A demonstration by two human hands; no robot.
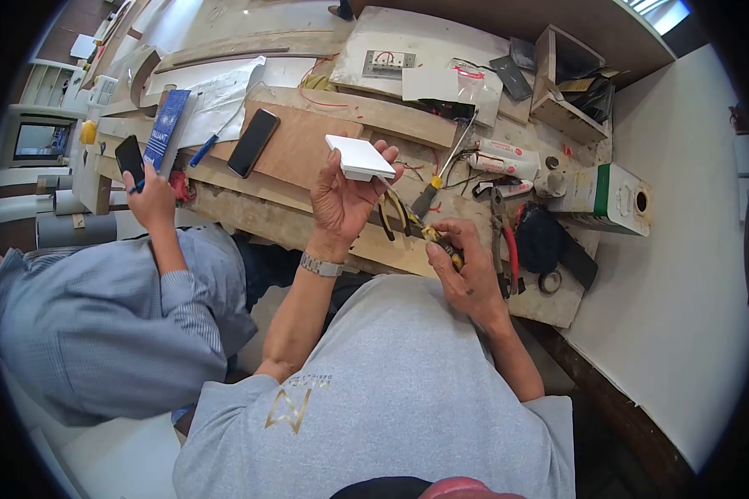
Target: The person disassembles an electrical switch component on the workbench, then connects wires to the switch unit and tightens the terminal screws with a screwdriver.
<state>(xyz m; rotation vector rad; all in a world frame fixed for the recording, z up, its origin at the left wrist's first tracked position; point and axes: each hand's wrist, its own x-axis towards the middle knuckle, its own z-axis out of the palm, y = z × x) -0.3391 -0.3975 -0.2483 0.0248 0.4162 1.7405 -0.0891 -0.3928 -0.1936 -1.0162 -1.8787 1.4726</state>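
Note:
My left hand [346, 200] is raised palm up over the bench's front edge, with fingers and thumb around a white square switch plate [360, 158]. My right hand [466, 270], to the right and lower, is closed on a small screwdriver [443, 241] with a yellow and black handle; its tip points up toward the left hand, apart from the plate. Pliers [385, 220] with yellow and black grips lie between the two hands. Just above the right hand lies a larger screwdriver [429, 198], its long shaft pointing away.
A phone [253, 143] and blue marker [202, 150] lie left on the bench. At back is a board with a socket box [389, 63]. Red-handled pliers [508, 249], tubes [508, 158] and a metal can [607, 200] stand right. A co-worker's hand [151, 198] holds a phone.

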